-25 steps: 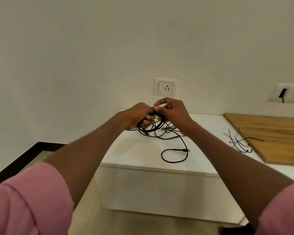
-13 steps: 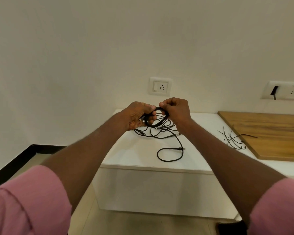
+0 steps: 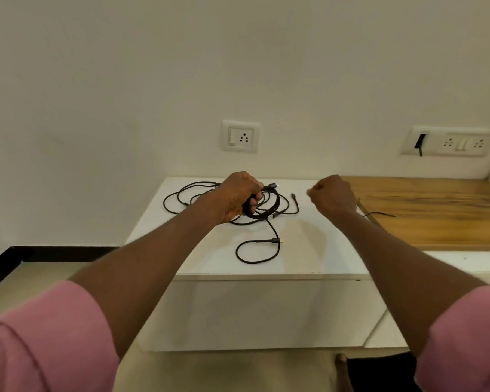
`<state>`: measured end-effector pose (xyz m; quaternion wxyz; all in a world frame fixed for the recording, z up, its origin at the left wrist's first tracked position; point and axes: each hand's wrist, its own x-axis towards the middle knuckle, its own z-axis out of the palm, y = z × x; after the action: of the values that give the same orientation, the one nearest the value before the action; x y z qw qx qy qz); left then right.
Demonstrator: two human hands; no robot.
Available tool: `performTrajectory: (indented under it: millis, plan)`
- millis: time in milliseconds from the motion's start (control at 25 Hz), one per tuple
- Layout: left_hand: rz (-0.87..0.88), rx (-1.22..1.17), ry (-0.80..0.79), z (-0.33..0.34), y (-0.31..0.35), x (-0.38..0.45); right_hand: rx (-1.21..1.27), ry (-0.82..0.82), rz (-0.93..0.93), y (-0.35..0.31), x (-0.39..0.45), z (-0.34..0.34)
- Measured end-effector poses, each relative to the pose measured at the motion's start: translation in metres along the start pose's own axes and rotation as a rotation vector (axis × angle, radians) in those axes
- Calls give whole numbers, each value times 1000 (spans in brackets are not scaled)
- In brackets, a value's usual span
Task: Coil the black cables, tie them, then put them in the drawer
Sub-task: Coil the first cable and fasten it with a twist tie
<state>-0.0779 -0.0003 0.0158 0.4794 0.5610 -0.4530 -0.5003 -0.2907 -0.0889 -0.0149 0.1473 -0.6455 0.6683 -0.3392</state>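
My left hand grips a coiled black cable above the white cabinet top; the coil's plug end sticks out to the right of my fist. Loose black cables lie tangled under and left of that hand, and one loop with a gold-tipped plug lies nearer the front edge. My right hand hovers to the right of the coil, fingers curled in, nothing visible in it. Black ties lie just beyond my right wrist, mostly hidden by it. No drawer front can be told apart.
A wooden board covers the counter to the right. A wall socket sits above the cabinet, and a wider switch plate further right. The floor drops away left of the cabinet, with a black skirting.
My right hand has let go of the coil and moved right toward the ties. My left hand has lowered with the coil. The camera view has shifted, showing more of the cabinet top.
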Motion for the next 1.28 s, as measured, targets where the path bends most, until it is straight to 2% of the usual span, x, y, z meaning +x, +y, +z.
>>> performTrajectory:
  millis: [120,280,440,680,760,840,920,1000,1160,1280]
  plan:
    - [-9,43,-31,12,-10,9,-350,72,21,29,6,-19]
    - [14,65,-20,19,-17,17,-483,37,63,62,18,-27]
    - [24,72,-16,17,-21,22,-467,-49,158,78,26,-28]
    - [25,75,-16,16,-25,22,-420,16,172,69,26,-20]
    - [43,71,11,15,-24,21,-339,99,170,64,27,-20]
    - [72,46,50,14,-21,20,-128,126,152,54,27,-20]
    - [117,16,106,10,-18,20,243,-40,93,38,21,-18]
    - [157,-17,185,4,-16,20,457,-304,46,13,7,-15]
    - [202,-108,347,-9,-15,22,566,-649,-32,-29,-9,0]
    - [243,-114,414,-19,-14,22,554,-767,-51,-47,-18,13]
